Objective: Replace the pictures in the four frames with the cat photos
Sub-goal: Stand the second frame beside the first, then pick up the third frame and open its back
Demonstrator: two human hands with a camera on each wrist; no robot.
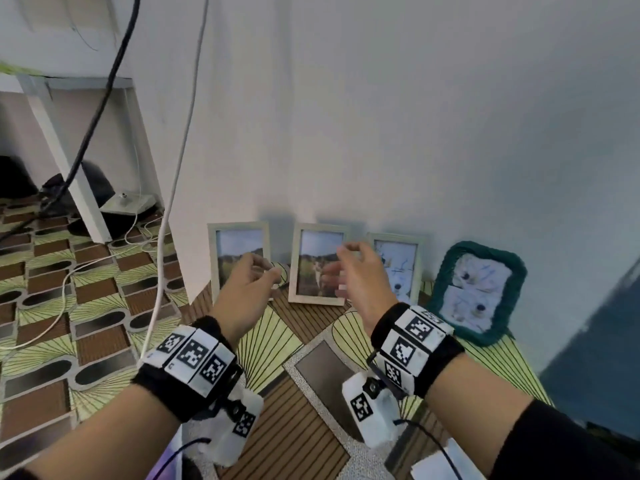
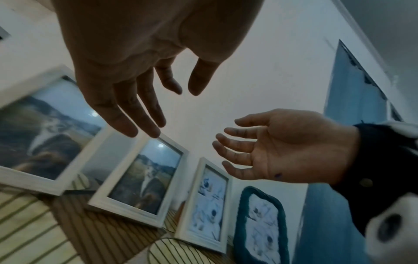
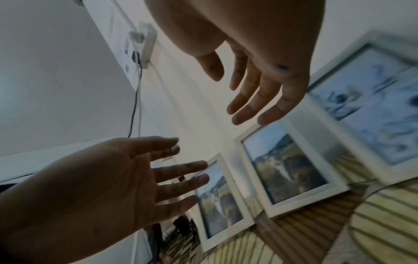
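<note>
Head view: four frames lean against the white wall in a row across mid-frame, on a patterned surface. From picture left: white rectangular frame with a landscape print (image 1: pixel 239 259), second white landscape frame (image 1: pixel 320 268), white frame holding a pale blue print (image 1: pixel 398 266), teal fabric-wrapped frame (image 1: pixel 479 292). All stand upright, long axis vertical.

Left hand (image 1: pixel 247 289) and right hand (image 1: pixel 360 275) are both raised, fingers loosely spread, holding nothing; wrist views confirm empty palms. The second frame lies between the hands and just beyond the fingertips, the right hand slightly nearer. Judgement: a two-handed reach for its side edges. Cat photos not identifiable.
</note>
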